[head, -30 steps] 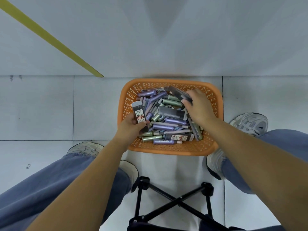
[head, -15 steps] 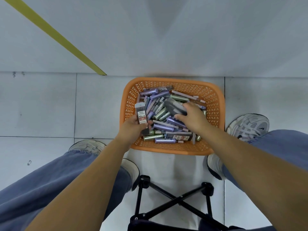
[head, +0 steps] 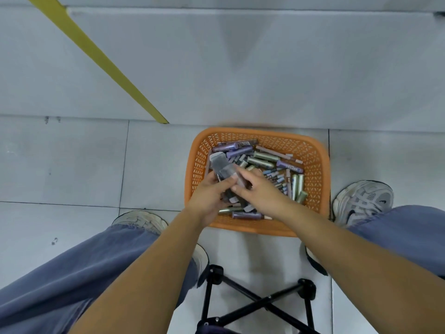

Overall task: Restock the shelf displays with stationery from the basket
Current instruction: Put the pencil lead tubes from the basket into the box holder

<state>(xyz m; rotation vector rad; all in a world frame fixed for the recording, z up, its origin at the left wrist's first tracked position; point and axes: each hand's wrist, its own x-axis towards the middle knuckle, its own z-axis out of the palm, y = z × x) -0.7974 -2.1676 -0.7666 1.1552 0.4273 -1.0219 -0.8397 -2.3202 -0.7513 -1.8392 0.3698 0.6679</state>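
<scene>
An orange plastic basket [head: 313, 150] stands on the floor between my feet, filled with several purple, green and grey pens and small stationery boxes [head: 272, 162]. My left hand [head: 207, 196] grips a stack of dark grey lead boxes [head: 220, 165] over the basket's left side. My right hand [head: 258, 191] meets it there and pinches another dark box against the stack. The lower ends of the boxes are hidden by my fingers.
Grey floor tiles surround the basket. A pale wall or shelf base with a yellow diagonal stripe [head: 101, 61] rises behind it. My white sneakers [head: 363, 201] flank the basket. A black folding stool frame [head: 255, 302] is below, close to my legs.
My right hand lifted a dark box out of the basket and carried it left to my left hand. The left hand now holds more boxes, slightly tilted.
</scene>
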